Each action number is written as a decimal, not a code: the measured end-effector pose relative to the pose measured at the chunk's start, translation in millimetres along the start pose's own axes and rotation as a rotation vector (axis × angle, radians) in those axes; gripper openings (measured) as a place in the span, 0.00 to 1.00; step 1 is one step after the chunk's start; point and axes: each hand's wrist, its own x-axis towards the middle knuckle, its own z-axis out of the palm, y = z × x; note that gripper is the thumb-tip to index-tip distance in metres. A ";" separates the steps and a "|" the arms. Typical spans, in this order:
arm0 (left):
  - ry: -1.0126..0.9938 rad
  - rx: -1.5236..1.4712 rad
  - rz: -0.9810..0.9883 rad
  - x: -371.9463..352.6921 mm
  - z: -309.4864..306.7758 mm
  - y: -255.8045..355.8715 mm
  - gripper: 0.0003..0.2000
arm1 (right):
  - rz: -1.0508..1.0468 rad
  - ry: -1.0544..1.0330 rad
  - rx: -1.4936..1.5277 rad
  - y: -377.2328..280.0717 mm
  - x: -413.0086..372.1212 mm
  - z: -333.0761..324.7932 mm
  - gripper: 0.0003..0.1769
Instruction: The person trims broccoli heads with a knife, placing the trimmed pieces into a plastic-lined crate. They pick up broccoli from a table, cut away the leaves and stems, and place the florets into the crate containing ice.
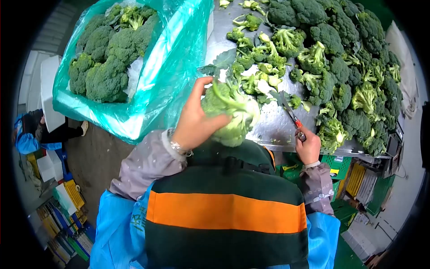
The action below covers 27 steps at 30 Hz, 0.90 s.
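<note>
Green broccoli head (230,112), its underside hidden, sits before the person at the desk's (277,130) near edge, gripped by the left hand's (199,117) curled fingers. Right hand (307,144), palm down, closes around a knife (291,113), its handle mostly covered.

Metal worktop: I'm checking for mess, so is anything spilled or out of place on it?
Small, pale green broccoli scraps lie loosely scattered across the silvery metal worktop, left of the heaped dark green broccoli heads. They look untidy, though they are probably just trimmings.
</note>
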 end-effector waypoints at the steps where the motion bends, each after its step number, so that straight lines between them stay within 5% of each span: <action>1: 0.057 0.144 0.038 8.0 4.5 -9.0 0.33 | -0.203 0.074 0.063 -16.6 1.9 -8.8 0.09; 4: 0.021 0.374 -0.160 15.3 8.1 -10.1 0.31 | -0.394 0.017 -0.068 -52.3 5.4 -24.4 0.09; 9: 0.026 0.398 -0.122 15.5 10.7 -17.3 0.31 | -0.438 0.025 -0.158 -63.2 14.5 -22.3 0.10; 13: 0.005 0.422 -0.107 5.3 6.5 -16.5 0.33 | -0.025 -0.033 -0.417 -15.3 35.7 -2.8 0.08; 16: 0.056 0.445 0.133 17.4 4.2 -14.6 0.35 | 0.060 -0.139 -0.065 -2.5 26.8 -14.2 0.09; 21: 0.042 0.525 0.378 15.7 4.4 -12.3 0.34 | -0.222 -0.345 0.400 -39.4 4.4 -17.7 0.06; 24: 0.013 0.505 0.367 17.7 -3.0 -11.1 0.33 | -0.236 -0.400 0.445 -46.7 -7.9 -12.2 0.06; 27: -0.124 0.025 -0.009 14.3 2.4 -1.1 0.34 | -0.142 -0.204 0.712 -44.4 -26.2 4.3 0.11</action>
